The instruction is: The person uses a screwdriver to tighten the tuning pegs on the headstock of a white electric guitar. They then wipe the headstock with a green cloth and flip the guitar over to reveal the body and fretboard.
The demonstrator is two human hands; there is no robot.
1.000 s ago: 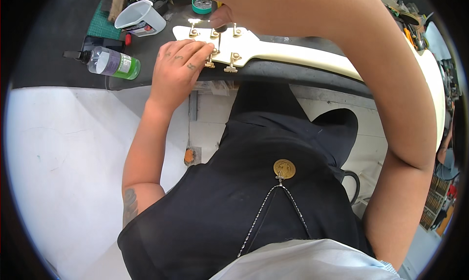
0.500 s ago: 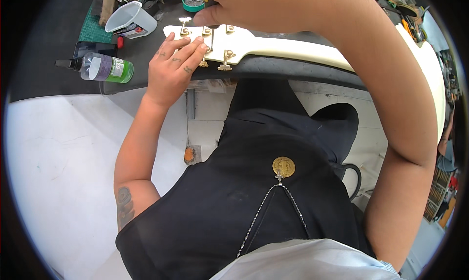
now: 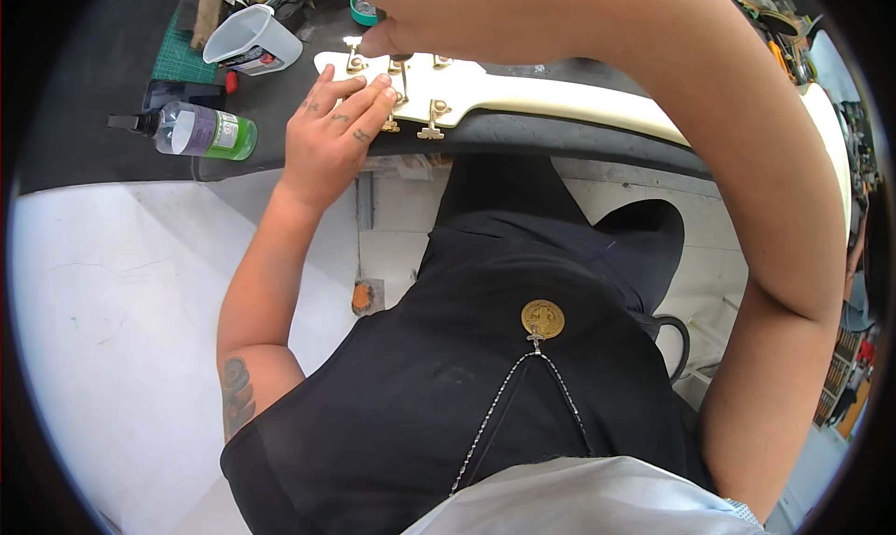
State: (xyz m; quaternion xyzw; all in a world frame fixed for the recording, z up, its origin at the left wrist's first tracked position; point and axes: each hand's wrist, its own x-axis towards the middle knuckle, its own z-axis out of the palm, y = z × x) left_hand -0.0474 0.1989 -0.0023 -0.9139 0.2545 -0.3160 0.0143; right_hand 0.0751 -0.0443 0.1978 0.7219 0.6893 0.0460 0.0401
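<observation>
A cream-white guitar headstock point(image 3: 457, 92) with several gold tuning pegs point(image 3: 435, 117) rests along the bench's front edge. Its neck point(image 3: 579, 103) runs to the right, partly behind my right forearm. My left hand point(image 3: 327, 138) lies on the headstock with fingers stretched out, the fingertips by the middle pegs. Above it, my right hand point(image 3: 448, 17) is closed around a dark-handled screwdriver point(image 3: 405, 80), whose thin shaft points down at the headstock between the pegs. The screwdriver's tip is hard to make out beside my left fingertips. The frame's top edge cuts off part of my right hand.
To the left stand a clear plastic jug point(image 3: 257, 42) and a spray bottle point(image 3: 207, 132) with green liquid. A green cutting mat point(image 3: 182, 55) lies behind them. A small green round tin point(image 3: 362, 13) sits near my right hand. Tools crowd the far right.
My right hand has shifted slightly left and down over the headstock, covering more of the green tin. My left hand stays in place on the headstock.
</observation>
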